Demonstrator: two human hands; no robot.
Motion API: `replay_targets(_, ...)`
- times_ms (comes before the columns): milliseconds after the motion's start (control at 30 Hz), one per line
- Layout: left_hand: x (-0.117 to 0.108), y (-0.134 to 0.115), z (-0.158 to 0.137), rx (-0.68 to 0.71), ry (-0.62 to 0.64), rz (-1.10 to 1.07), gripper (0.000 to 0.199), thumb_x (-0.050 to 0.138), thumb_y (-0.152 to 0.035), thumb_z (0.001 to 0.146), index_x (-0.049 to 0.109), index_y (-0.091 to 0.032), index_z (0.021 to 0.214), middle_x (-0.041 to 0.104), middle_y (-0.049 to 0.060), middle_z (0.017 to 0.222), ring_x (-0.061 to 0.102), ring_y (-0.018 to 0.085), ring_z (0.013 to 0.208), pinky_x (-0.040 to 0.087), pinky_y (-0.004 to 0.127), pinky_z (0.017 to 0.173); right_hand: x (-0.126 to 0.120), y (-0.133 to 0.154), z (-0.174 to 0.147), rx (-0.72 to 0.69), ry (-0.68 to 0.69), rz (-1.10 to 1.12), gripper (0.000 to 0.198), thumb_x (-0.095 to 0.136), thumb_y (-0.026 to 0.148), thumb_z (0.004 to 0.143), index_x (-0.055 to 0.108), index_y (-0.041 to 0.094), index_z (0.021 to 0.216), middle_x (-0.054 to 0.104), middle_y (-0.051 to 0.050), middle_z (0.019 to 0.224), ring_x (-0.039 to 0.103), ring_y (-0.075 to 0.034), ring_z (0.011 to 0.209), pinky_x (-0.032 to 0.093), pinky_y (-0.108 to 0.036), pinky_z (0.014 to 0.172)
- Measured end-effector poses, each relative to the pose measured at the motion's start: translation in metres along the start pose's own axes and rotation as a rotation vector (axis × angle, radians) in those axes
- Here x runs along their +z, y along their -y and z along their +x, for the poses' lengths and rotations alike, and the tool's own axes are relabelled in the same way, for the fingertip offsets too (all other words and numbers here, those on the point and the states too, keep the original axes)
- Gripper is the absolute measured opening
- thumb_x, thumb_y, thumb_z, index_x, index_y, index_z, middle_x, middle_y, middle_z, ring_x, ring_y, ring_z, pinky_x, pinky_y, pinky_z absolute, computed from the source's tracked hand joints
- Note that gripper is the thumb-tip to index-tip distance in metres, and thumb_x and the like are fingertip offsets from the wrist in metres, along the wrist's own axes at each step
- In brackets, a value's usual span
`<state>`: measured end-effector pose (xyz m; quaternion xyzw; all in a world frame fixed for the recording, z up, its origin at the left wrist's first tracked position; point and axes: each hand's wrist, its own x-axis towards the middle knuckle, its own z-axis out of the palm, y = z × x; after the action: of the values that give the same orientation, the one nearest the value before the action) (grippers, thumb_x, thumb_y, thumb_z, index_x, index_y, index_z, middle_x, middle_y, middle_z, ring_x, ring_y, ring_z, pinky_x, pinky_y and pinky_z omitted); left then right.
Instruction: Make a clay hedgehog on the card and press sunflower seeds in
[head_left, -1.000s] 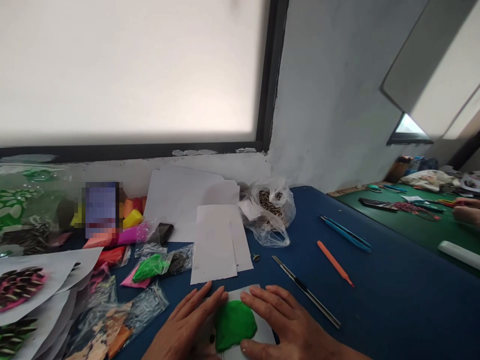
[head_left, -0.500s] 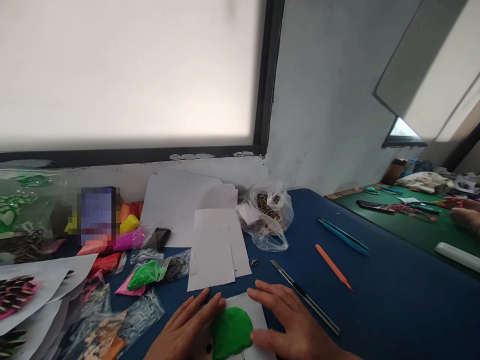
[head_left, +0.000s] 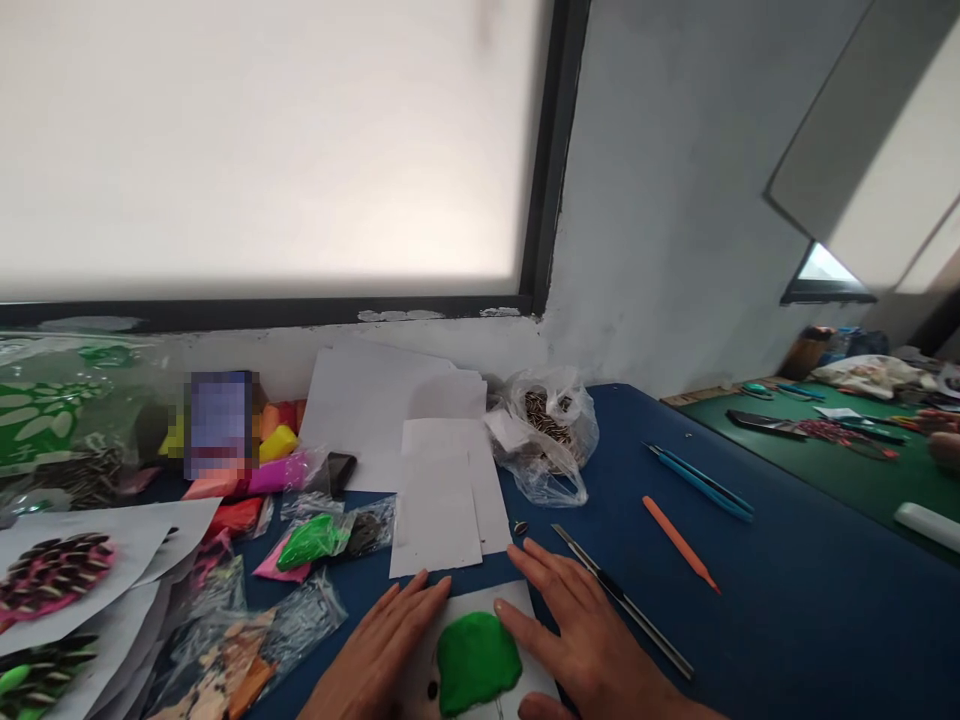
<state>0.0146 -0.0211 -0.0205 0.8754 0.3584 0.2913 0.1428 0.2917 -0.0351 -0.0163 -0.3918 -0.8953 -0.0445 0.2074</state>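
A flat patch of green modelling clay [head_left: 478, 664] is spread on a small white paper card [head_left: 517, 600] at the bottom centre. A black dot marks the card left of the clay. My left hand [head_left: 384, 650] lies along the card's left side, fingers stretched and close together, holding nothing. On the other side my right hand [head_left: 581, 635] is open, with fingers spread. Its index fingertip is at the clay's upper right edge, and the thumb is low beside the card. To the right of that hand lies a slim craft knife [head_left: 630, 605].
Blue tweezers [head_left: 697, 482] and an orange pen-like tool [head_left: 681, 545] lie on the right. Behind are white sheets [head_left: 435, 500] and a plastic bag of seeds [head_left: 547, 430]. Bagged coloured clay [head_left: 311, 542] and seed-covered paper pictures [head_left: 135, 550] crowd the left. Another person's hand [head_left: 946, 448] shows far right.
The view has shifted, so most things sit slightly further right. My right index finger has moved up to the clay's upper edge, and the thumb has dropped away from its side.
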Motion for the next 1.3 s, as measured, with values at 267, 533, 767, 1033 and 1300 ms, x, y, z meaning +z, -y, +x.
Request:
replay_targets(267,0.000,0.007,-0.002,-0.008,0.032,-0.053,0.080,0.057,-0.057,0.091,0.015,-0.036,0.156,0.044,0.006,0.153,0.040,0.035,0.140,0.036,0.050,0.113,-0.004,0.007,0.018,0.000,0.135,0.090,0.056,0.046,0.060,0.096,0.050,0.027,0.142,0.022,-0.017,0.161,0.023,-0.040,0.146,0.033,-0.062,0.108)
replay_targets(533,0.022,0.024,-0.005,-0.047,0.015,-0.060,0.094,0.075,-0.054,0.077,0.028,-0.030,0.154,0.046,0.012,0.151,0.042,0.040,0.137,0.038,0.052,0.112,-0.031,0.024,0.053,0.026,0.318,0.143,0.053,0.046,0.057,0.097,0.056,0.024,0.137,0.026,-0.022,0.158,0.019,-0.041,0.146,0.030,-0.066,0.107)
replay_targets(767,0.004,0.005,-0.004,-0.074,-0.075,-0.165,0.060,0.057,-0.039,0.095,0.034,-0.035,0.151,0.049,0.006,0.150,0.047,0.030,0.136,0.042,0.042,0.111,-0.037,0.033,0.076,-0.013,0.347,0.076,0.035,0.051,0.044,0.097,0.069,0.015,0.104,0.035,-0.024,0.154,0.023,-0.044,0.145,0.036,-0.063,0.105)
replay_targets(1033,-0.027,0.021,0.011,-0.199,-0.330,0.054,0.038,0.044,-0.020,0.094,0.061,-0.026,0.127,0.065,0.009,0.130,0.061,0.025,0.122,0.052,0.036,0.101,-0.028,0.026,0.102,-0.038,0.112,0.115,0.006,0.058,0.015,0.088,0.063,0.015,0.088,0.070,-0.013,0.102,0.065,-0.026,0.093,0.051,-0.037,0.080)
replay_targets(1300,-0.064,0.052,0.032,-0.670,-0.085,0.530,0.053,0.031,-0.008,0.088,0.052,-0.010,0.136,0.060,0.018,0.136,0.060,0.030,0.121,0.051,0.043,0.095,-0.021,0.028,0.128,-0.014,0.232,0.113,0.012,0.055,0.017,0.089,0.056,0.017,0.077,0.067,-0.006,0.077,0.059,-0.019,0.069,0.036,-0.028,0.059)
